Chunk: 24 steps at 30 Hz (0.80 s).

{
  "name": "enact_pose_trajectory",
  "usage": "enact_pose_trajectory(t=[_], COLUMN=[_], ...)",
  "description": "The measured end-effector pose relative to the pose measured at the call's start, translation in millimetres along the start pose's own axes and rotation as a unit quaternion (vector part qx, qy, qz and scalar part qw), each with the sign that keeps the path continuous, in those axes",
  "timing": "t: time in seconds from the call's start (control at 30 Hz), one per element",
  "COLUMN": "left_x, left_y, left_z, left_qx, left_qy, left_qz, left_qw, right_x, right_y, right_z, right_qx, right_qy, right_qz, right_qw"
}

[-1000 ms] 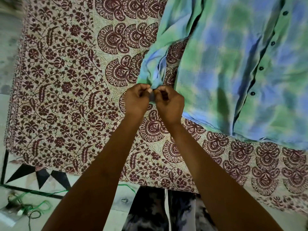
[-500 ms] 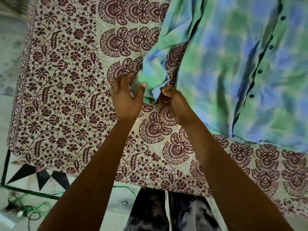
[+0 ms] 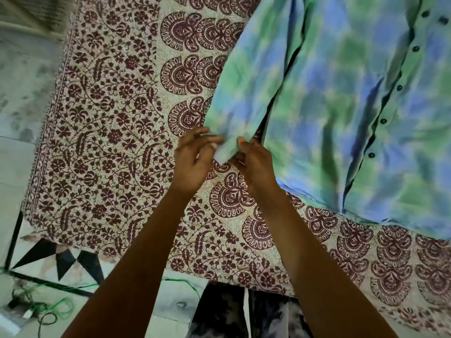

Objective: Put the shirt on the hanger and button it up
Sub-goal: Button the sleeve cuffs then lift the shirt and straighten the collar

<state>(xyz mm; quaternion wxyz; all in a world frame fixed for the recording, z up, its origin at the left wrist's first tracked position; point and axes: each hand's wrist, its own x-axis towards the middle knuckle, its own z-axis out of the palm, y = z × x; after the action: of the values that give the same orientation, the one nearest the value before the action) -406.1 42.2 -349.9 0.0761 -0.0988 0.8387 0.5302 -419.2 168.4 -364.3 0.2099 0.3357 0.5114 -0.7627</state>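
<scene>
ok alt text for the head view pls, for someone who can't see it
Both hands work the cuff end of a green-and-blue shirt sleeve: the right hand pinches it, the left hand touches it with loose fingers. The shirt lies on a maroon-patterned bedspread.

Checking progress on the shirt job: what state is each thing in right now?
shirt: lying flat on the printed bedspread, front placket buttoned, no hanger visible
sleeve cuff: lifted, held between both hands
left hand: fingers loosely spread, touching the cuff
right hand: pinching the cuff
</scene>
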Motion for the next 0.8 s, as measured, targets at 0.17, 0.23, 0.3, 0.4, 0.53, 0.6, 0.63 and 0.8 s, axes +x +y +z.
enact_pose_trajectory(t=[0.17,0.23,0.3,0.4,0.53,0.6,0.63,0.8], left_x=[19,24,25,25,23,22,22,15], left_y=[-11,-20,-26,-31,-40,-46,-48,-32], left_z=[4,9,17,17,8,7,8,18], left_qx=[0.020,0.063,0.089,0.090,0.093,0.110,0.117,0.191], left_qy=[0.072,0.039,0.035,0.099,0.137,0.131,0.132,0.173], left_qz=[-0.149,-0.163,-0.166,-0.157,-0.142,-0.132,-0.122,-0.074], left_qw=[0.986,0.984,0.981,0.978,0.976,0.976,0.977,0.963], right_x=[11,15,18,16,11,6,4,-7], right_y=[12,23,31,31,25,21,19,-5], right_z=[-8,-16,-22,-28,-31,-34,-37,-65], right_qx=[-0.032,-0.140,-0.228,-0.312,-0.325,-0.325,-0.325,-0.351], right_qy=[0.074,0.141,0.169,0.126,0.108,0.088,0.077,0.071], right_qz=[-0.021,-0.064,-0.101,-0.143,-0.168,-0.169,-0.174,-0.213], right_qw=[0.997,0.978,0.953,0.931,0.924,0.926,0.927,0.909])
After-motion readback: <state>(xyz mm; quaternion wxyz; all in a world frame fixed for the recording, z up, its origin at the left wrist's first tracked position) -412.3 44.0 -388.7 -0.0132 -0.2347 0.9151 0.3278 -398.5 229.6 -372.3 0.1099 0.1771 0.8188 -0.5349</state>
